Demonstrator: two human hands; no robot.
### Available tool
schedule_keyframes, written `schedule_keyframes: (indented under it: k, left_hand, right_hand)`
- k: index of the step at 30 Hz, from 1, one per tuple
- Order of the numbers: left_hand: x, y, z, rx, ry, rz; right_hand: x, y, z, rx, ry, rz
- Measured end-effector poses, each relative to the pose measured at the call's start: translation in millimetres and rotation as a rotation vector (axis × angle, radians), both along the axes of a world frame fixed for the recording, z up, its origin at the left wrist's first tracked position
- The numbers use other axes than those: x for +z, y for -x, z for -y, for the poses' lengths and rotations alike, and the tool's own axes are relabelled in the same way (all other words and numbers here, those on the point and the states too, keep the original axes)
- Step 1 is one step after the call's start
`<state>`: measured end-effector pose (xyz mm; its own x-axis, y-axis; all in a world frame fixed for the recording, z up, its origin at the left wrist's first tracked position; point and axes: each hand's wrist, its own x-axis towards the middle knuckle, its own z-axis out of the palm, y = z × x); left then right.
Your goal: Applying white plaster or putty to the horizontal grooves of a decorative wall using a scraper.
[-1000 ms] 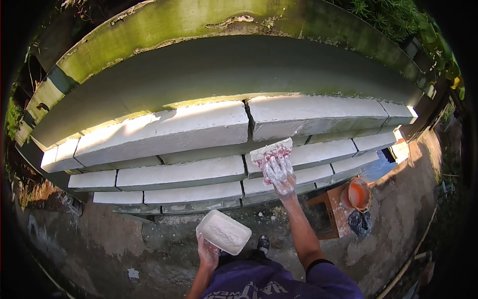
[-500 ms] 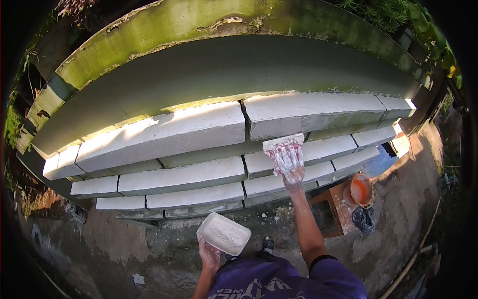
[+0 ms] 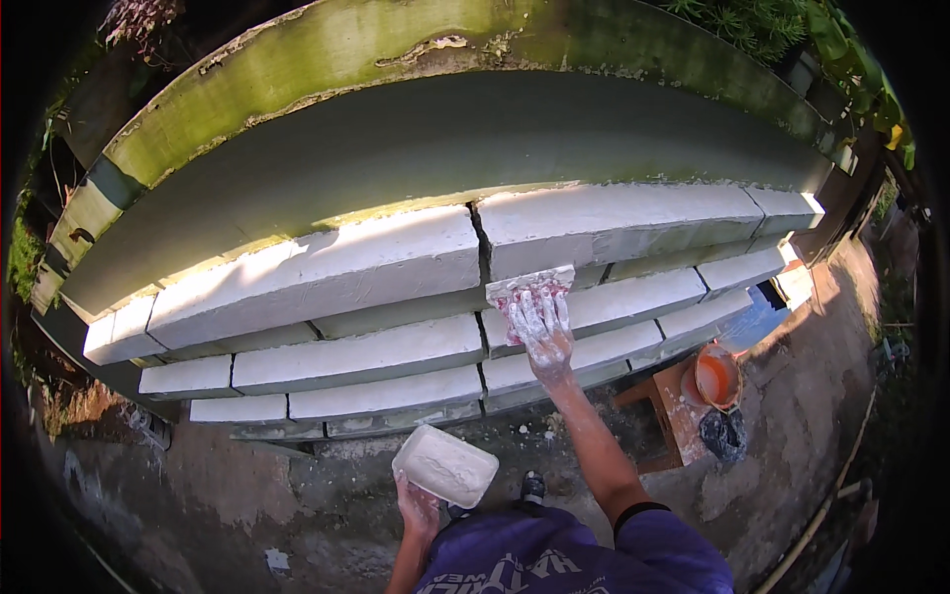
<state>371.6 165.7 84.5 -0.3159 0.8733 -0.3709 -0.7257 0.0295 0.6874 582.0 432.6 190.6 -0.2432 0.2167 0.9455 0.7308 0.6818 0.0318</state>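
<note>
My right hand (image 3: 540, 329), smeared with white mortar, presses a flat rectangular trowel (image 3: 532, 284) against the white block wall (image 3: 336, 267), just right of a vertical joint in the upper rows. My left hand (image 3: 417, 506) is low near my body and holds a white rectangular tray (image 3: 444, 465) heaped with pale mortar. The wall is made of long white blocks in several stepped rows.
An orange bucket (image 3: 716, 376) sits on a low wooden stool (image 3: 661, 421) to my right, with a dark bag (image 3: 723, 434) below it. A mossy concrete ledge (image 3: 376, 59) runs above the wall. The ground (image 3: 228, 495) is bare dirt and concrete.
My right hand has slid the trowel upward along the wall, from the lower rows to just under the top row. The tray in my left hand has stayed put.
</note>
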Motion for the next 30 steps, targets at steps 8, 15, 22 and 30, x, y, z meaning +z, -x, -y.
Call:
schedule_keyframes:
  k: [8,15,22,30]
  left_hand:
    - [-8,3,8,0.031,0.006,0.024]
    - [-24,6,3,0.03,0.013,0.025]
    - [-25,7,3,0.058,0.032,0.013]
    - [-4,-5,-7,0.084,0.028,0.024]
  right_hand:
    - [54,-14,23,-0.032,-0.165,0.052]
    - [11,1,2,0.052,0.006,0.074]
    - [20,-22,39,0.122,-0.031,0.123]
    - [12,-64,-33,0.009,-0.032,0.05]
